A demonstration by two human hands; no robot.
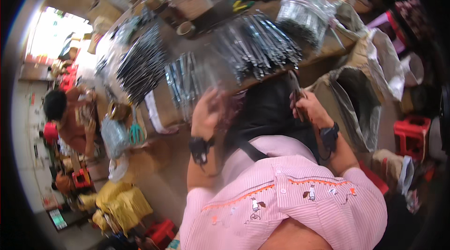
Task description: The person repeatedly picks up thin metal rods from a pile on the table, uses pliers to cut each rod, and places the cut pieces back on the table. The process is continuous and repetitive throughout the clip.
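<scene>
- Right hand fingers pinch a thin metal piece — it could slip into the open sack beside.
- Left hand blurred — cannot tell its fingers; it might knock bundled metal strips off the counter edge.

1. Desk runs across upper frame; bundles of metal rods lie on it, centre.
2. Second rod pile sits left of those; wrapped bundle sits right.
3. Open sack stands below desk's right end, just right of right hand.
4. Left hand is before desk edge.
5. Seated person far left.
</scene>
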